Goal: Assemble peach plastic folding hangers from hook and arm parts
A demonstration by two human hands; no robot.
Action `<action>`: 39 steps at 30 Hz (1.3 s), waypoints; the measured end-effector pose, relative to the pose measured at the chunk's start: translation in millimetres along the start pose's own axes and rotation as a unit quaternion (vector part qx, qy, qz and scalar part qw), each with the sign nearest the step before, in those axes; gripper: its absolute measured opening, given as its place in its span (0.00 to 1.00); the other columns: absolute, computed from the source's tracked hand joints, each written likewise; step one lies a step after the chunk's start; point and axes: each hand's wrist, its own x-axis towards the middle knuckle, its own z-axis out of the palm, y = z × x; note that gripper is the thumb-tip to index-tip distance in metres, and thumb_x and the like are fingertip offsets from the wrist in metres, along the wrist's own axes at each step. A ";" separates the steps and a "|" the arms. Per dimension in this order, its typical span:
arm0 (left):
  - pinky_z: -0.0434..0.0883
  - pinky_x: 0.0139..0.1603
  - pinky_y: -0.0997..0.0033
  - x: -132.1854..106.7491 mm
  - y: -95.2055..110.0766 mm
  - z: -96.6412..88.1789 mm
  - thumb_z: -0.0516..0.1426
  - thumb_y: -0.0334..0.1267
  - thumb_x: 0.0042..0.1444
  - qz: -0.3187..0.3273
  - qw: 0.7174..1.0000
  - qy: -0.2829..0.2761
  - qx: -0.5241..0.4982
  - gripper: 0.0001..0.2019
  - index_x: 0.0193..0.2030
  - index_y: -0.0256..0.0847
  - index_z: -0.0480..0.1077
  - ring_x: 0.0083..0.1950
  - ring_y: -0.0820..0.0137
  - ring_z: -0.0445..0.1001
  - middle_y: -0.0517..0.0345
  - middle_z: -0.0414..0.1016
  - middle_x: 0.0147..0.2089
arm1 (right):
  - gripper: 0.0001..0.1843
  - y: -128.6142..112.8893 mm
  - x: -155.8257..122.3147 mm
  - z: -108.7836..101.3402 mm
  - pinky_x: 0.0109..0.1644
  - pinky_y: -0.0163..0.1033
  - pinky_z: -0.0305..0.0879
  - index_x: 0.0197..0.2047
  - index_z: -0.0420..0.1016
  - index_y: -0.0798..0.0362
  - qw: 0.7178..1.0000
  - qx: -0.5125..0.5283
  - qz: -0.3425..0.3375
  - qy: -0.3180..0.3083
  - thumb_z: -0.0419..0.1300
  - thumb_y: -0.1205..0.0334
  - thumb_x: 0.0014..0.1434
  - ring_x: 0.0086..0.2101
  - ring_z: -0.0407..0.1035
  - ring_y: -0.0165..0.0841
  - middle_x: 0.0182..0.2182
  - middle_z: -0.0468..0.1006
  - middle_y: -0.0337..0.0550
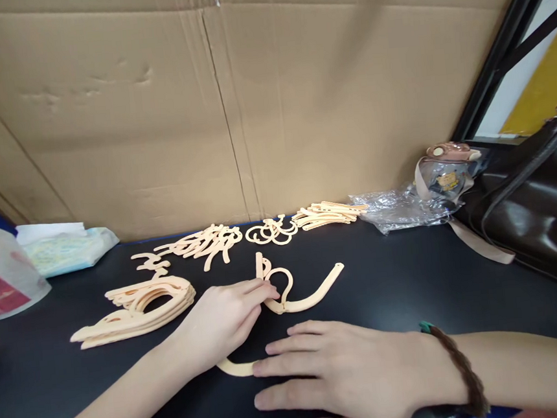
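My left hand has its fingers closed on the left side of a beige plastic folding hanger, which lies on the black table with one curved arm reaching right. The fingers hide part of its joint. Below it, my right hand is spread palm down, wearing a braided wrist band. Its fingertips touch or overlap the end of a curved beige piece; the other end goes behind my left hand. A stack of folded beige hangers lies left of my left hand.
Along the back lie loose beige pieces, ring-shaped hooks and straight arms. Clear plastic wrap, a drink bottle and a dark bag are at right. A tissue pack and translucent tub stand left. Cardboard walls the back.
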 end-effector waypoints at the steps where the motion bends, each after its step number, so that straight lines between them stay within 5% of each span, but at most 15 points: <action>1: 0.74 0.36 0.73 0.1 -0.4 -0.9 0.43 0.30 0.62 -0.002 1.000 0.000 0.004 0.17 0.48 0.45 0.70 0.41 0.69 0.79 0.60 0.78 0.47 | 0.26 1.6 0.4 1.6 0.63 0.38 0.50 0.63 0.61 0.58 1.000 -0.009 0.008 0.019 0.45 0.52 0.69 0.57 0.59 0.35 0.59 0.67 0.48; 5: 0.72 0.31 0.75 0.3 -1.8 -6.0 0.44 0.32 0.63 -0.034 0.999 0.006 0.031 0.16 0.49 0.45 0.70 0.35 0.70 0.79 0.59 0.78 0.46 | 0.29 10.7 -1.4 7.9 0.52 0.41 0.60 0.58 0.67 0.61 0.990 -0.094 0.050 0.095 0.48 0.46 0.66 0.41 0.67 0.37 0.37 0.76 0.46; 8: 0.71 0.27 0.73 -0.3 -3.4 -8.0 0.43 0.33 0.63 -0.073 0.995 0.019 0.071 0.16 0.49 0.43 0.69 0.32 0.69 0.78 0.58 0.78 0.44 | 0.27 15.7 -4.6 11.5 0.47 0.41 0.61 0.53 0.71 0.63 0.977 -0.155 0.080 0.121 0.50 0.47 0.66 0.38 0.66 0.38 0.34 0.75 0.47; 14: 0.74 0.45 0.68 0.1 -3.4 -4.3 0.44 0.33 0.65 -0.040 0.998 0.043 0.031 0.15 0.50 0.43 0.68 0.49 0.68 0.74 0.56 0.73 0.51 | 0.21 17.5 -7.6 7.5 0.39 0.39 0.60 0.39 0.74 0.58 0.980 -0.117 0.147 0.060 0.51 0.48 0.66 0.34 0.67 0.36 0.32 0.74 0.44; 20: 0.70 0.56 0.67 -0.7 1.3 0.6 0.46 0.28 0.63 0.038 0.999 -0.002 -0.007 0.17 0.55 0.44 0.66 0.59 0.66 0.67 0.54 0.67 0.59 | 0.12 22.9 -14.1 -7.3 0.30 0.37 0.55 0.34 0.69 0.54 0.978 -0.055 0.199 -0.009 0.52 0.57 0.66 0.28 0.66 0.31 0.28 0.73 0.38; 28: 0.74 0.45 0.72 0.0 1.0 1.1 0.47 0.35 0.66 0.059 0.998 -0.014 0.023 0.13 0.49 0.42 0.71 0.48 0.68 0.75 0.54 0.73 0.50 | 0.15 41.0 -21.6 -10.8 0.37 0.35 0.60 0.45 0.72 0.53 0.982 0.022 0.186 0.017 0.54 0.50 0.65 0.35 0.71 0.31 0.37 0.78 0.39; 31: 0.73 0.41 0.72 1.1 2.4 -1.2 0.46 0.36 0.67 0.055 0.997 -0.016 0.047 0.13 0.47 0.41 0.70 0.46 0.68 0.76 0.55 0.74 0.47 | 0.13 42.3 -22.1 -9.3 0.38 0.32 0.61 0.50 0.73 0.49 0.982 0.093 0.163 0.007 0.51 0.58 0.68 0.37 0.73 0.28 0.39 0.80 0.35; 39: 0.69 0.31 0.73 2.3 8.7 -8.1 0.43 0.35 0.67 0.069 0.992 -0.006 0.103 0.15 0.44 0.41 0.71 0.36 0.69 0.76 0.57 0.75 0.38 | 0.12 57.0 -32.4 -21.8 0.34 0.32 0.59 0.37 0.76 0.52 0.971 0.000 0.239 -0.008 0.52 0.72 0.63 0.31 0.71 0.28 0.32 0.78 0.36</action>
